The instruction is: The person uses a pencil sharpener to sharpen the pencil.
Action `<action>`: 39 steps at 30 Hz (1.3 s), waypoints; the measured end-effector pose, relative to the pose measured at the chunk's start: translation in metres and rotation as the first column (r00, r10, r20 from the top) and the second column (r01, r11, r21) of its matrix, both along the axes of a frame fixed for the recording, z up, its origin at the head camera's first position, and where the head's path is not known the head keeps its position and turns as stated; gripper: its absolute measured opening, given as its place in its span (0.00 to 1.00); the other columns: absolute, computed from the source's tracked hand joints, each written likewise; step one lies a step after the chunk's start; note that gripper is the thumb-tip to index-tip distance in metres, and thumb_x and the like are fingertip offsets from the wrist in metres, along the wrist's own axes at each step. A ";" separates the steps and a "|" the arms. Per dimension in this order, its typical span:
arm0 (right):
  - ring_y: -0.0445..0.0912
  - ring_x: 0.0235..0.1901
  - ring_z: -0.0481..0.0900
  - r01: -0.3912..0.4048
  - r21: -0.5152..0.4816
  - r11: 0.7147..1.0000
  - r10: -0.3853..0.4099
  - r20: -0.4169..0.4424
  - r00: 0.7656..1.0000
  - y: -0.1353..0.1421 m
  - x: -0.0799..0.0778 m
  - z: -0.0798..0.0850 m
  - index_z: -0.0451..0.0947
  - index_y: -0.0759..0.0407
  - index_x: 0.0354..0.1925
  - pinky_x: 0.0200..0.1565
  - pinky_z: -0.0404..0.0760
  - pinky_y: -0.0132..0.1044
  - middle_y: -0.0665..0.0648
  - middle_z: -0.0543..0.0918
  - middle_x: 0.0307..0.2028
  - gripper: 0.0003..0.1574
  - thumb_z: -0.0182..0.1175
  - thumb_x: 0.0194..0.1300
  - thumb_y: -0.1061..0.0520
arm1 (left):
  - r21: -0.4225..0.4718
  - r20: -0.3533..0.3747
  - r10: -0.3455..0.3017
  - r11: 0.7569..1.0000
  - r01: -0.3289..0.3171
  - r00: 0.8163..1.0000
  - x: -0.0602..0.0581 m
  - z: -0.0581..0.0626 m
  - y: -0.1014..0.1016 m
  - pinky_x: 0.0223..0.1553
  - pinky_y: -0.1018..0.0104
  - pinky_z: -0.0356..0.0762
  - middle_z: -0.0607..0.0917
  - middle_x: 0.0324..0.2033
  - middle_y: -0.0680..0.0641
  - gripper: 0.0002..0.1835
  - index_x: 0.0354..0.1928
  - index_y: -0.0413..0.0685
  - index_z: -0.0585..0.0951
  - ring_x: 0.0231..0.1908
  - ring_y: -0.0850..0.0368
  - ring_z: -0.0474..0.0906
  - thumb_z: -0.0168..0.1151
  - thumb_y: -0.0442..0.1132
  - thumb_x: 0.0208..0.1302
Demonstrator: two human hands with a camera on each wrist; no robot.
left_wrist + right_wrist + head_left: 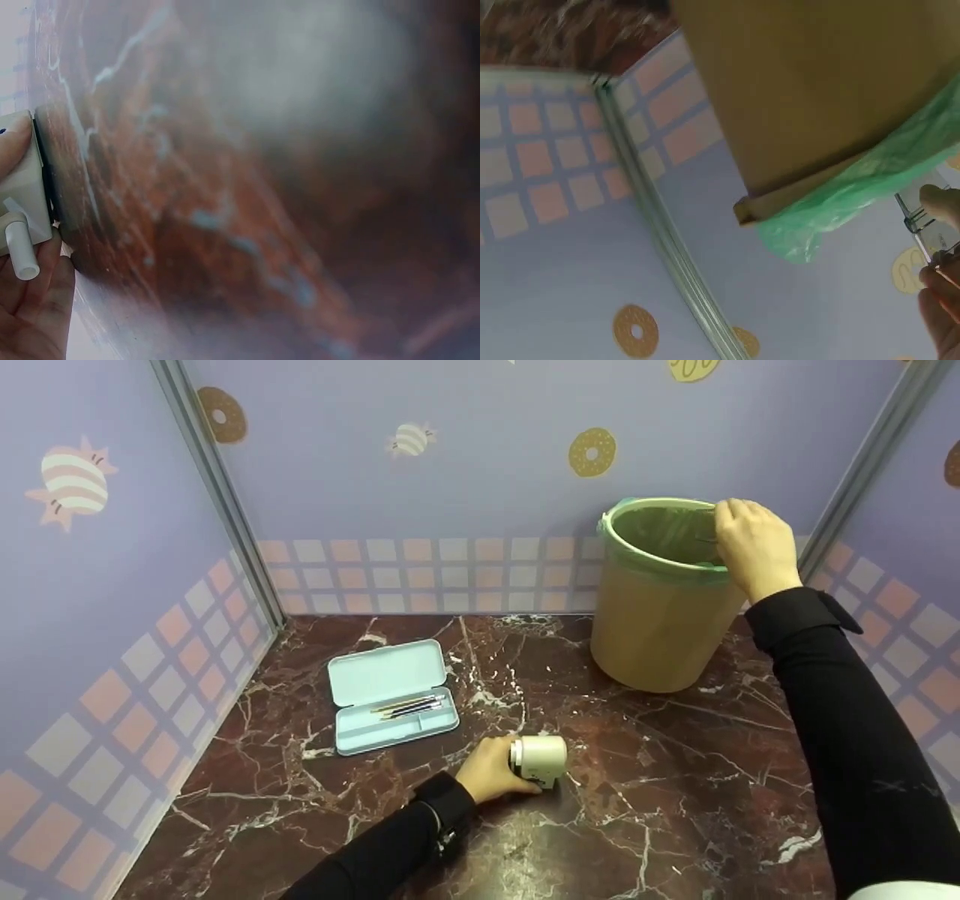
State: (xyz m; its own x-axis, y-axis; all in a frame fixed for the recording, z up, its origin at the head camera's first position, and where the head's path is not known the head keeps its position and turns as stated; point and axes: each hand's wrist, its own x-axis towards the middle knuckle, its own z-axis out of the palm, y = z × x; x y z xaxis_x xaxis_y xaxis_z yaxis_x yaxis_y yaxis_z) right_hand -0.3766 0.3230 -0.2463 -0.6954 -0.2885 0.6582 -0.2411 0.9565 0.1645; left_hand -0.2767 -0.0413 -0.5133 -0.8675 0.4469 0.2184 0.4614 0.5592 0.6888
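Note:
My left hand [491, 771] grips a cream desktop pencil sharpener [545, 757] lying low at the table's front middle. In the left wrist view, a white tube-like stub [23, 251] sticks out of its pale body. My right hand [756, 544] is raised at the right rim of a tan trash bin [660, 630] with a green liner [840, 199]. Between its thumb and fingers, the right wrist view shows a clear plastic box [930, 226], partly cut off by the frame edge. What the box contains cannot be made out.
Left of the bin lies an open light blue pencil case [386, 675] with several pencils [411, 706] inside. Small white specks [517, 684] are scattered on the dark red marble table [697, 810]. Patterned walls [465, 472] close off the back and both sides.

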 end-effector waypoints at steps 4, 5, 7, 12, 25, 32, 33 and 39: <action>0.76 0.52 0.78 0.092 -0.278 0.956 -0.054 0.144 0.988 0.000 0.006 0.001 0.71 0.75 0.55 0.51 0.77 0.70 0.79 0.80 0.53 0.25 0.67 0.65 0.63 | 0.002 0.002 0.001 1.000 -0.001 1.000 0.000 0.000 0.001 0.46 0.68 0.85 0.92 0.39 0.45 0.33 0.51 0.43 0.85 0.37 0.55 0.88 0.87 0.44 0.38; 0.76 0.53 0.77 0.106 -0.336 0.936 -0.052 0.164 0.985 0.000 0.007 0.001 0.71 0.75 0.57 0.52 0.76 0.70 0.80 0.80 0.55 0.28 0.67 0.66 0.60 | 0.002 0.002 0.003 1.000 -0.003 1.000 0.000 0.000 0.001 0.46 0.68 0.85 0.92 0.39 0.45 0.33 0.51 0.43 0.85 0.37 0.55 0.88 0.87 0.44 0.38; 0.77 0.55 0.77 0.104 -0.439 0.892 -0.028 0.176 0.984 0.000 0.010 -0.001 0.71 0.74 0.62 0.56 0.74 0.69 0.80 0.79 0.57 0.33 0.68 0.66 0.57 | 0.002 0.005 0.008 1.000 -0.008 1.000 -0.001 0.000 0.001 0.45 0.68 0.84 0.92 0.38 0.45 0.33 0.50 0.44 0.85 0.36 0.55 0.88 0.87 0.44 0.38; 0.73 0.59 0.77 0.027 -0.591 0.806 0.072 0.143 0.987 -0.003 0.018 -0.008 0.73 0.71 0.64 0.63 0.71 0.64 0.77 0.80 0.58 0.34 0.69 0.66 0.56 | -0.002 0.009 0.013 1.000 -0.013 1.000 -0.001 0.002 0.002 0.45 0.68 0.84 0.92 0.38 0.45 0.33 0.50 0.43 0.85 0.36 0.55 0.88 0.87 0.43 0.37; 0.57 0.62 0.81 -0.140 -0.704 0.696 0.318 0.128 0.939 -0.029 0.069 -0.049 0.76 0.62 0.64 0.67 0.77 0.50 0.66 0.82 0.62 0.36 0.74 0.60 0.56 | -0.005 0.025 0.011 1.000 -0.011 1.000 0.001 0.002 0.002 0.46 0.67 0.85 0.92 0.39 0.45 0.34 0.52 0.43 0.85 0.37 0.55 0.88 0.87 0.43 0.38; 0.58 0.60 0.81 -0.158 -0.700 0.696 0.450 0.254 0.856 -0.041 0.086 -0.108 0.77 0.64 0.62 0.67 0.74 0.59 0.66 0.84 0.58 0.36 0.75 0.57 0.59 | 0.013 0.050 0.011 1.000 -0.012 0.999 0.001 0.002 0.001 0.47 0.68 0.84 0.92 0.40 0.45 0.35 0.52 0.44 0.85 0.38 0.55 0.88 0.87 0.43 0.37; 0.58 0.60 0.81 -0.148 -0.700 0.698 0.459 0.279 0.843 -0.042 0.088 -0.117 0.77 0.64 0.62 0.67 0.75 0.58 0.66 0.85 0.58 0.36 0.76 0.57 0.58 | 0.013 0.046 0.010 1.000 -0.011 0.999 0.001 0.001 0.001 0.46 0.68 0.84 0.92 0.39 0.45 0.34 0.51 0.43 0.85 0.37 0.56 0.88 0.87 0.43 0.37; 0.60 0.55 0.85 -0.099 -0.731 0.675 0.539 0.397 0.743 -0.047 0.104 -0.168 0.77 0.64 0.61 0.60 0.83 0.51 0.67 0.85 0.56 0.34 0.76 0.57 0.58 | -0.006 0.028 0.014 1.000 -0.014 0.999 0.000 0.001 0.002 0.44 0.68 0.85 0.92 0.37 0.45 0.31 0.47 0.43 0.86 0.35 0.57 0.87 0.87 0.43 0.37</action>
